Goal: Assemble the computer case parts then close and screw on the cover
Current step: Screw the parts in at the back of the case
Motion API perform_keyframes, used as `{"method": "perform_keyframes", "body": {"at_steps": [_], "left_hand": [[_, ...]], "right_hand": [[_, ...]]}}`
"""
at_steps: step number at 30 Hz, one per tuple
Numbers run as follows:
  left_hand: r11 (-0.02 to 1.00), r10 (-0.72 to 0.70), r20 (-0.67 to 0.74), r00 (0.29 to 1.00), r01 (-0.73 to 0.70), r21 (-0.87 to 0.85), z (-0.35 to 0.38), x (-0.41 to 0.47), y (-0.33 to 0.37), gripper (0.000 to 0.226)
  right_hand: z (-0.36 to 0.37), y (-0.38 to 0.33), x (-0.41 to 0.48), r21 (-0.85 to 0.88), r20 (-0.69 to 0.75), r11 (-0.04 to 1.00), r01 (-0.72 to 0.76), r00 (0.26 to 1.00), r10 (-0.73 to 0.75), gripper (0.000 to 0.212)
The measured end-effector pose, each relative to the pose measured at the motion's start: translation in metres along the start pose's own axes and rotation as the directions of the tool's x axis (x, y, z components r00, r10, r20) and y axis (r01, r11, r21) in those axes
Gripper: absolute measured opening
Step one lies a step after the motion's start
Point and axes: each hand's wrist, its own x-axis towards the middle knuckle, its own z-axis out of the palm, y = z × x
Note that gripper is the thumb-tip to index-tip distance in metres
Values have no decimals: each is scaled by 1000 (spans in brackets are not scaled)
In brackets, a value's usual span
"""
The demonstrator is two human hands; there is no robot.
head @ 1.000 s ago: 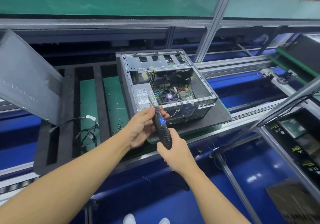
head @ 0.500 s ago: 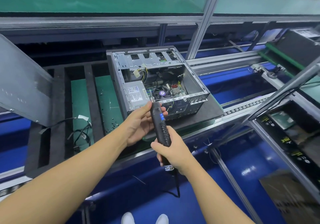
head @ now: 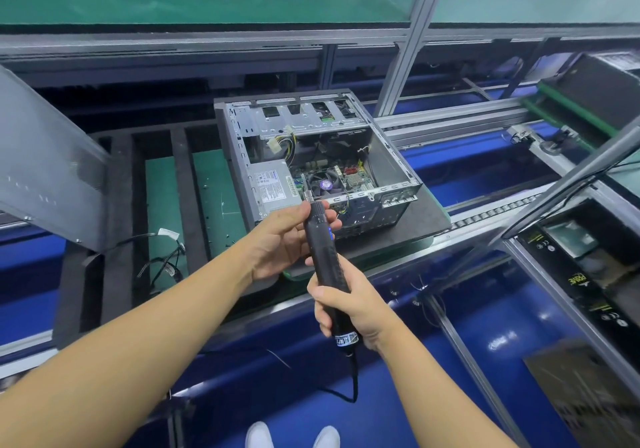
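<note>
The black box (head: 588,274) at the right is displaying the yellow word "PRIME", printed sideways. Small round marks beside it are staying too small to read. The white label (head: 273,188) on the power supply and the sticker (head: 346,339) on the electric screwdriver (head: 323,257) are carrying illegible fine print.

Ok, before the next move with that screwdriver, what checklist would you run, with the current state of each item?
1. Grip: the right hand holds the electric screwdriver low on its body: ok.
2. Steadying: the left hand pinches its upper barrel: ok.
3. Screw seated on the bit: cannot tell, too small.
4. Cover on the computer case: not ok. The case is open and the cover panel leans apart at the left.
5. The cord is clear of the case: ok. It hangs below the right hand.
</note>
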Motion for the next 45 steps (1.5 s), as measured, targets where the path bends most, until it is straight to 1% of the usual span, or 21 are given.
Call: {"method": "perform_keyframes", "body": {"at_steps": [6,10,12,13,14,15,17,18,20,22,24,26,30,32,34,35,37,39,41,43,45], "left_hand": [[999,-37,117,992,37,-3,-5,-4,1,55],[1000,-22,110,994,22,-1,-7,-1,0,58],[1000,-18,105,994,20,-12,-8,0,-1,57],[1000,-17,97,995,17,-1,-8,1,-1,57],[999,-14,77,997,11,33,-7,2,-1,57],[996,-11,39,999,8,87,-5,4,-2,59],[987,-10,-76,997,22,162,2,9,-4,66],[988,-15,-139,990,36,153,5,11,-5,67],[995,-28,-235,972,50,88,10,15,-9,58],[996,-49,-276,960,66,55,10,19,-11,41],[992,-43,-264,963,73,105,5,19,-12,25],[985,-8,-215,977,45,165,1,17,-12,17],[984,37,-37,999,-30,178,-3,10,-13,19],[991,43,93,995,-54,123,-3,8,-13,19],[999,41,214,976,-45,12,-1,6,-12,19],[999,37,259,965,-30,-30,1,5,-11,20],[999,25,301,953,-9,-54,4,4,-10,22],[1000,18,278,960,-11,-26,6,2,-10,22],[1000,19,181,983,-21,9,7,3,-10,17],[999,4,49,999,-7,50,9,7,-11,13],[995,-19,-74,997,26,94,10,10,-13,19]], "right_hand": [[-2,1,-4,207,143,978,-35,990,5,48],[-5,0,-5,275,219,959,-63,976,1,45],[-5,0,-6,285,216,957,-63,976,0,45],[-5,1,-6,267,186,962,-56,982,6,45],[-4,1,-5,223,131,974,-44,991,15,42],[-4,2,-4,136,51,990,-28,998,21,37],[-1,5,-1,-164,-126,986,-23,992,2,25],[1,7,1,-315,-199,948,-42,980,-23,21],[6,11,4,-493,-290,866,-81,954,-76,23],[10,12,5,-557,-309,824,-100,946,-94,28],[11,11,4,-545,-264,834,-84,962,-75,28],[10,7,2,-478,-192,876,-59,981,-39,24],[8,1,-7,-274,-42,962,-5,999,-7,18],[11,0,-10,-95,40,995,1,999,3,31],[13,-2,-13,86,151,996,-31,988,18,45],[13,-3,-14,144,203,988,-47,979,17,47],[10,-5,-14,197,268,978,-74,963,18,48],[8,-6,-14,198,275,976,-91,961,34,47],[7,-5,-13,128,189,989,-76,981,51,44],[6,-3,-10,-49,46,998,-49,998,51,34],[4,1,-8,-218,-39,975,-45,999,37,20]]}}
